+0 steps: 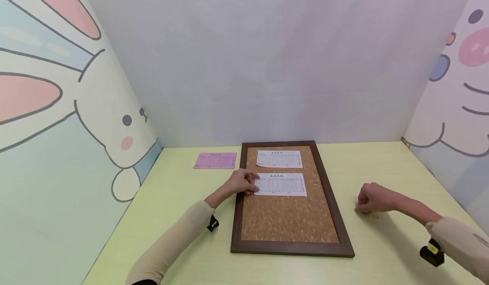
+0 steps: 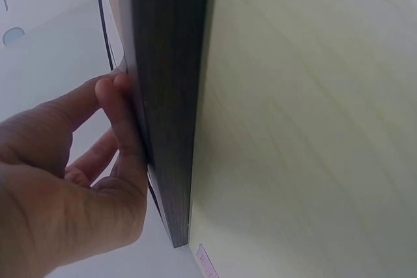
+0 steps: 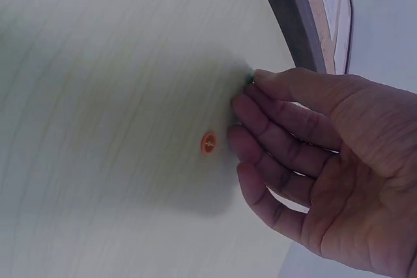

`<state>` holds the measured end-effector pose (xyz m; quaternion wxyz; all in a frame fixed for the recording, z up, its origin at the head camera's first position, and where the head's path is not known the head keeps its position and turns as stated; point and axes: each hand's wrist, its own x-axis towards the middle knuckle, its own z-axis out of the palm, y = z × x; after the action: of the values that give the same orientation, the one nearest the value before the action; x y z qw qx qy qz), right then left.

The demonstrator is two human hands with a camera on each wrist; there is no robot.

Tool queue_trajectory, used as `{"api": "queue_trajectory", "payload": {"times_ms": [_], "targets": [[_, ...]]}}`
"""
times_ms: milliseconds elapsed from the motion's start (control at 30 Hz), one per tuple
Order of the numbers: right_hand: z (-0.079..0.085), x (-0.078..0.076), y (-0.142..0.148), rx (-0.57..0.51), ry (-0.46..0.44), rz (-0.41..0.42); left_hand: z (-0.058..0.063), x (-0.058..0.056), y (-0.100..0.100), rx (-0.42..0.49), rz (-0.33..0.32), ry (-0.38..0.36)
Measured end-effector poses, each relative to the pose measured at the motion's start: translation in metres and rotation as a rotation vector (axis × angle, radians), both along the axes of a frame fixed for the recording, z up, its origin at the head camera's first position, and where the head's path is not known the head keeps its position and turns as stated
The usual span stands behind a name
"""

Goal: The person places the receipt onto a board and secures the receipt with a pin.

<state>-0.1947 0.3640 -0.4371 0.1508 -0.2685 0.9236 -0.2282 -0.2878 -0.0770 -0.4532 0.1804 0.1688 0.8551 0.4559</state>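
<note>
A brown-framed cork board (image 1: 290,219) lies on the table with two white printed slips on it. My left hand (image 1: 241,182) reaches over the board's left frame and pinches the left edge of the lower white slip (image 1: 282,185). The upper white slip (image 1: 280,159) lies just above, its lower left corner slightly curled. Right of the board, my right hand (image 1: 376,198) is low over the table, thumb and forefinger pinching a small green thumbtack (image 3: 250,78), mostly hidden by the fingertips. Beside those fingers an orange thumbtack (image 3: 208,142) lies on the table.
A pink printed slip (image 1: 216,160) lies on the pale yellow table (image 1: 183,191), left of the board's top. Walls with cartoon animals stand at left and right, and a plain pale wall (image 1: 244,64) closes the back.
</note>
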Motion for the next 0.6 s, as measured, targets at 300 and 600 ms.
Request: {"api": "queue_trajectory", "payload": {"times_ms": [300, 600], "targets": [[0.009, -0.008, -0.005, 0.043, -0.116, -0.007, -0.001, -0.001, 0.001, 0.007, -0.006, -0.007], [0.010, -0.013, -0.006, 0.021, -0.139, -0.013, -0.001, -0.001, -0.001, 0.006, -0.011, -0.008]]}}
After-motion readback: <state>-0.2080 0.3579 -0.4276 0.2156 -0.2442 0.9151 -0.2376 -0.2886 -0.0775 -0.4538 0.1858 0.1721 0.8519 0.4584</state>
